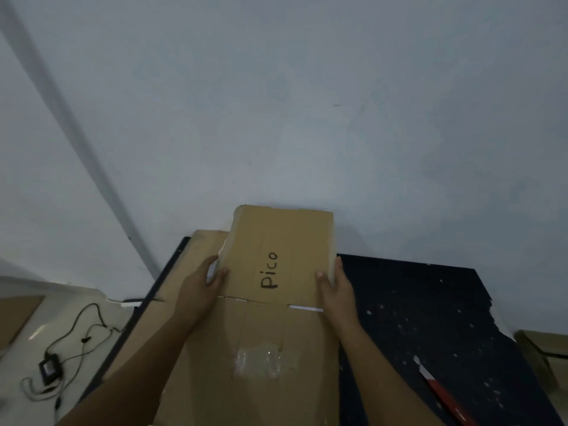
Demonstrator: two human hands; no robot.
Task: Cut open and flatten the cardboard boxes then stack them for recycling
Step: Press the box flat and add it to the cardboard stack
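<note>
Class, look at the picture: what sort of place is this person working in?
Probably a plain indoor storeroom or spare room: bare pale wall, dark table holding cardboard, and a cabled adapter on the floor.

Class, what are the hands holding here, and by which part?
Both hands, left and right, grip the cardboard panel marked "Pico" by its side edges.

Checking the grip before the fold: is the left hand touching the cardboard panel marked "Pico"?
Touching. The head view shows the left hand gripping the left edge of the Pico panel, fingers curled over it.

text: "Pico" | handwritten, black marker | on: cardboard box upper panel
</note>
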